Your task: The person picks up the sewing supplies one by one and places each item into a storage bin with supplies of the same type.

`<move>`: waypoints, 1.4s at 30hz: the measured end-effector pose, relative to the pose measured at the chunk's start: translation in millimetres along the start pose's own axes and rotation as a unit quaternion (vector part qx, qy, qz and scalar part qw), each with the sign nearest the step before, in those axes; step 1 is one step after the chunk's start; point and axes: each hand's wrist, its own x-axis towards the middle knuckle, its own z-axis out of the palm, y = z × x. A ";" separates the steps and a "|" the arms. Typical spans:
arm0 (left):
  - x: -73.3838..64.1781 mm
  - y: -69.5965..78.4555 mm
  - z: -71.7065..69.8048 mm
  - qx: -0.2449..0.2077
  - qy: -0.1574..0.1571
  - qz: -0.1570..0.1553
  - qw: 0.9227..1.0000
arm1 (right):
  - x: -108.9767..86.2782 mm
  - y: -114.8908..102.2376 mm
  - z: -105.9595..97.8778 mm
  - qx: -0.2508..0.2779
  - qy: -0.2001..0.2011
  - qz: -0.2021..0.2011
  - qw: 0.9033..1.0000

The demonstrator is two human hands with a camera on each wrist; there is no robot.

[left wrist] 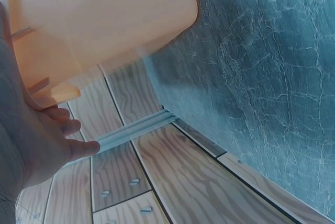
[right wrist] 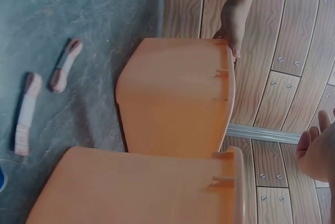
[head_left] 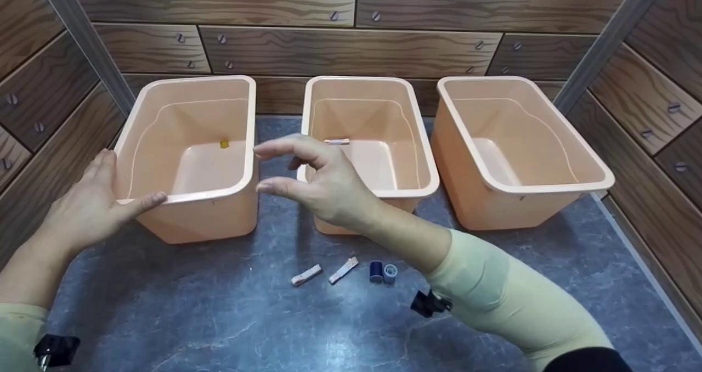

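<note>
My left hand [head_left: 85,207] rests against the near left corner of the left peach bin [head_left: 203,218], thumb along its front rim and fingers outside its left wall. Over the gap between the left and middle bins hovers my right hand [head_left: 329,182], thumb and fingers apart with nothing between them. It partly hides the middle bin [head_left: 425,169]. A small yellow object [head_left: 224,144] lies inside the left bin. One flat banded strip [head_left: 337,141] is in the middle bin. Two similar folded, banded strips [head_left: 344,270] lie on the table, also visible as pinkish loops [right wrist: 66,65] in the right wrist view.
Beside the strips are a dark blue thread spool [head_left: 376,271] and a light blue one [head_left: 390,274]. A third peach bin [head_left: 493,207] stands at the right. Wood-patterned walls [head_left: 351,51] enclose the blue marbled table [head_left: 219,306] at the back and sides.
</note>
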 end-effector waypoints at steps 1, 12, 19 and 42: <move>-0.1 -0.3 0.6 0.001 0.000 0.000 1.000 | -3.2 0.6 -0.5 0.001 -0.002 -0.001 1.000; -1.0 2.0 -0.6 -0.001 0.004 0.002 1.000 | -31.7 -0.3 -7.8 0.017 -0.013 0.026 0.999; 1.3 2.5 -1.9 0.000 0.005 0.004 1.000 | -48.4 2.5 -13.7 -0.004 -0.018 0.037 0.999; -0.8 0.6 -2.7 0.001 -0.009 -0.001 1.000 | -88.5 35.6 -28.1 -0.025 -0.027 0.042 0.998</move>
